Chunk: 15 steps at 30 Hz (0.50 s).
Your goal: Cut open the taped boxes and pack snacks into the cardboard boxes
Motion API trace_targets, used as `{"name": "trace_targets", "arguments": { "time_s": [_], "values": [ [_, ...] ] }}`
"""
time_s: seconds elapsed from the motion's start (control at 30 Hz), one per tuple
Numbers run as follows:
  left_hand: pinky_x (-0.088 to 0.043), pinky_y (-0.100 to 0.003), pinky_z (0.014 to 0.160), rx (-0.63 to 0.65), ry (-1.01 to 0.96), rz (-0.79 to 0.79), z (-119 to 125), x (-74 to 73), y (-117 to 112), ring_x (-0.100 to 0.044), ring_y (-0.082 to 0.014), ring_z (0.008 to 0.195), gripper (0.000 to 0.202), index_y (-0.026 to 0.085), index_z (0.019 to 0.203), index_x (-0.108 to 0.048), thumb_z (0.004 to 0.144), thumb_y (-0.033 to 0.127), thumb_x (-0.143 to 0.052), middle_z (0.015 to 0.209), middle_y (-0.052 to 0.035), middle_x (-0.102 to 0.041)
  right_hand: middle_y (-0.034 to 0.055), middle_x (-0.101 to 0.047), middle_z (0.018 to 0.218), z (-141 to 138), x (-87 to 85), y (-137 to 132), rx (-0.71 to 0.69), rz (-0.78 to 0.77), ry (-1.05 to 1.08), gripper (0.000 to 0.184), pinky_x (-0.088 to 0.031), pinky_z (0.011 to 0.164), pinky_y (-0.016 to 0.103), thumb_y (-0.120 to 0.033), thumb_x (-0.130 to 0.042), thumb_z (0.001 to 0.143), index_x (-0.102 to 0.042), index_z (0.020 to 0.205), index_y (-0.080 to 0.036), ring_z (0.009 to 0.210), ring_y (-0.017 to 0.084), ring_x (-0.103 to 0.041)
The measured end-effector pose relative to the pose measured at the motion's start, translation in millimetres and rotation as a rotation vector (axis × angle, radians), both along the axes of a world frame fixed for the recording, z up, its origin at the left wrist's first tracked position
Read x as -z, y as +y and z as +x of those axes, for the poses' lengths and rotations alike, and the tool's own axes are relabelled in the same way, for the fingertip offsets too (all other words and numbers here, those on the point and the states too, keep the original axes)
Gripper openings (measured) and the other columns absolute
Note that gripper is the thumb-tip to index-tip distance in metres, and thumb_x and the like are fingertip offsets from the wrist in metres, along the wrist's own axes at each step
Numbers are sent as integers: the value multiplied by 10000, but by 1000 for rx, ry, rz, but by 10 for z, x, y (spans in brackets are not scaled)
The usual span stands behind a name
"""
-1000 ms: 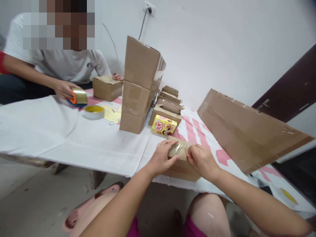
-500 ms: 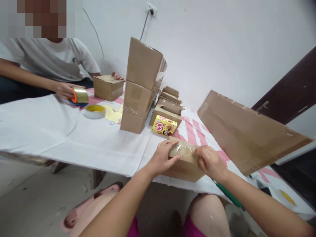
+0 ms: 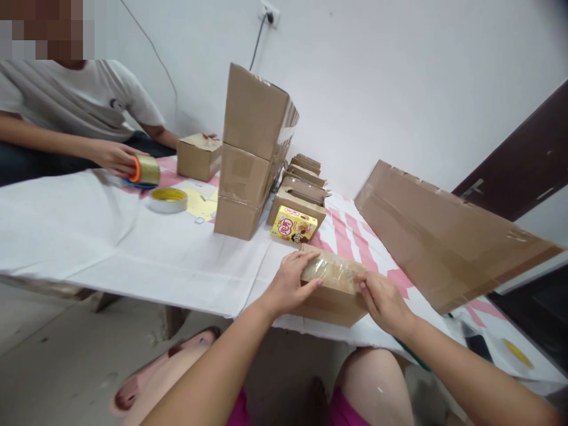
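Note:
A small cardboard box (image 3: 335,299) lies at the table's front edge, with shiny transparent packing tape (image 3: 333,269) across its top. My left hand (image 3: 290,283) grips the box's left end, fingers over the top and thumb along the near edge. At the right end, my right hand (image 3: 385,300) has its fingertips pinched together at the end of the tape. Whether a loose flap of tape sits between those fingers is hard to make out. Just behind the box stands a yellow snack box (image 3: 293,225).
Stacked cardboard boxes (image 3: 246,171) rise left of centre, with a row of open boxes (image 3: 296,204) beside them. A large cardboard sheet (image 3: 444,236) leans at right. A co-worker's hand (image 3: 116,158) holds a tape dispenser (image 3: 145,170) near a tape roll (image 3: 167,199).
My right hand has shifted slightly right and down along the box's end, its fingers now pinched more narrowly. My left hand stays put. The co-worker's box appears slightly farther right.

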<state>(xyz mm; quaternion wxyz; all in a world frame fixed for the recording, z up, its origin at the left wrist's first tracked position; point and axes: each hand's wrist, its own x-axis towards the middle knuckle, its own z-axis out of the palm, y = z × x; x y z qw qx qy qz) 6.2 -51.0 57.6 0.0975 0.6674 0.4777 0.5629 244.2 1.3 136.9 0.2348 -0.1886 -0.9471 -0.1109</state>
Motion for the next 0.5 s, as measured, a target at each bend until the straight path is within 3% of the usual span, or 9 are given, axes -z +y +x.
{"name": "trace_targets", "arguments": {
  "time_s": [0.5],
  "values": [
    [-394, -459, 1007, -2, 12, 3, -1, -12, -13, -523, -279, 1132, 482, 196, 1256, -528, 807, 334, -635, 1186, -121, -595, 23, -613, 733, -57, -96, -34, 68, -135, 32, 220, -458, 624, 275, -241, -329, 972, -511, 850, -217, 658, 153, -581]
  ]
}}
